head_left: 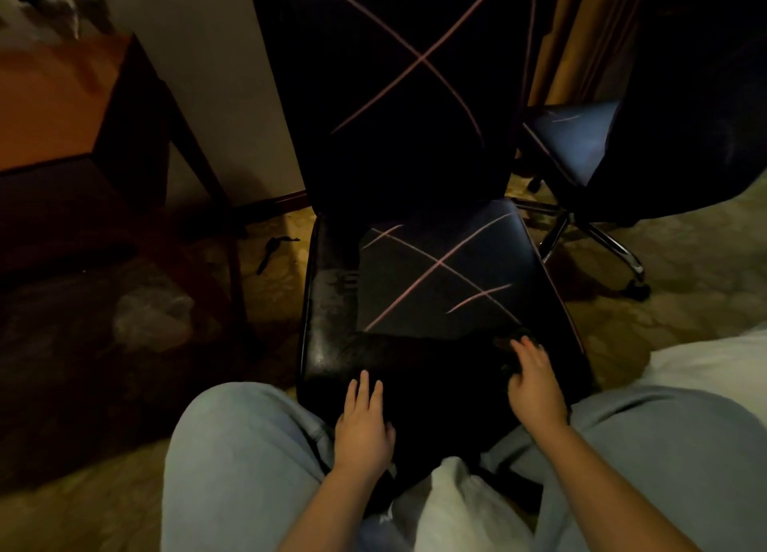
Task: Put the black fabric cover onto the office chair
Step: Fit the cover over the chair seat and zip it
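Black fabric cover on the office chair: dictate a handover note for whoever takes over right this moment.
Left hand: fingers straight, resting flat on the black fabric cover at the seat's front left.
Right hand: on the cover's right side; too dark to tell whether it pinches the fabric.
Cover: lies over the front strip of the office chair seat only. The crossed-line panel and the backrest are bare.
Done: cover laid on the front edge.
Left: probably draw it back over the rest of the seat and settle its edges.
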`<state>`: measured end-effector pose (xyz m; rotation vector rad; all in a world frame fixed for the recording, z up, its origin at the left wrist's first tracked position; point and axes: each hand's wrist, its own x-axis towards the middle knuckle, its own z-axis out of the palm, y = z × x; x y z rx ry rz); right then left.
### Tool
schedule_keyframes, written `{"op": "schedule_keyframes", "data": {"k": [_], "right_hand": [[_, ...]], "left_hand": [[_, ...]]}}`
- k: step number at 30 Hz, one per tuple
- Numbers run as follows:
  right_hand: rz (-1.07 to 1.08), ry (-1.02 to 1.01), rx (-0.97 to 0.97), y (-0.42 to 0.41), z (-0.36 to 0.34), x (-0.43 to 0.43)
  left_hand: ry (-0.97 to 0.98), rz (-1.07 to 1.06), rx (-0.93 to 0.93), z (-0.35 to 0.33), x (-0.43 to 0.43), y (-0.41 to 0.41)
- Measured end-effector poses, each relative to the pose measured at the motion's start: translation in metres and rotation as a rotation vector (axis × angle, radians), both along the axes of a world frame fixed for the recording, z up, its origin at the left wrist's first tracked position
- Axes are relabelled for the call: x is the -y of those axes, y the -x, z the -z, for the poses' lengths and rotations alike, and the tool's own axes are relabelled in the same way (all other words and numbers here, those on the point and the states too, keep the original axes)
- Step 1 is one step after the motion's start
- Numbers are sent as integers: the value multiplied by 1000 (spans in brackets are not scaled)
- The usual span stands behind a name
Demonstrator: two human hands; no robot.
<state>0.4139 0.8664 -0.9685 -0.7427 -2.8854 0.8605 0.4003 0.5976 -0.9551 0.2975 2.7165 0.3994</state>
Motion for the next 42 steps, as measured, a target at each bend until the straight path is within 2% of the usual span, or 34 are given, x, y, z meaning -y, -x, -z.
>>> {"op": "schedule_keyframes", "data": {"k": [4,8,10,16,22,24,30,35,38,42], "right_hand": [[236,73,-21,-1,-4,-10],[254,75,36,8,-8,7],[193,27,69,15,-11,22],[-242,-49,70,20,-8,70],[-375,-84,48,7,-4,50],[-300,-73,38,4,-3,37],[151,68,-24,-6,-6,7],[237,80,30,5,-12,20],[171,36,93,13,-15,39],[-111,-60,127,19,-15,67]], "left_hand": [[-2,-6,-11,1,-1,0],[-41,-15,-17,-2,1,2],[-58,-23,-18,-4,3,2],[-59,1,-32,-5,7,1],[-70,-27,-32,-3,3,1],[-77,-43,-35,-4,0,1],[-82,-63,-40,-5,-3,1],[-87,-59,-41,-7,-2,0],[-85,-46,-31,-6,0,0],[-73,-27,-34,-4,3,0]]}}
